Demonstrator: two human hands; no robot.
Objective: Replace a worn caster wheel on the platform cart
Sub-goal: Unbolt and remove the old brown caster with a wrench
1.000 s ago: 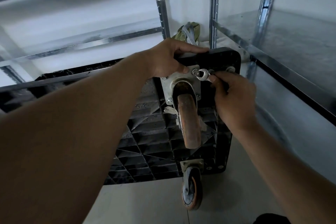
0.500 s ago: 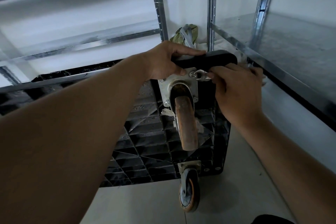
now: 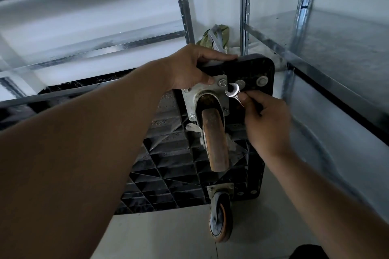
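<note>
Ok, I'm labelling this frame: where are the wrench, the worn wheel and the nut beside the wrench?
wrench (image 3: pixel 237 93), head view, its open-end head.
worn wheel (image 3: pixel 216 141), head view, middle of its tread.
nut (image 3: pixel 221 83), head view, its hex top.

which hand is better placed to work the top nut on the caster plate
Right. The right hand holds the small silver open-end wrench, its mouth just beside the hex nut; the left hand is busy gripping the black plastic cart.

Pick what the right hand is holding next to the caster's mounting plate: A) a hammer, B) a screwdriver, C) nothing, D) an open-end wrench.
D: the right hand pinches a silver open-end wrench, its forked head showing beside the mounting plate.
</note>
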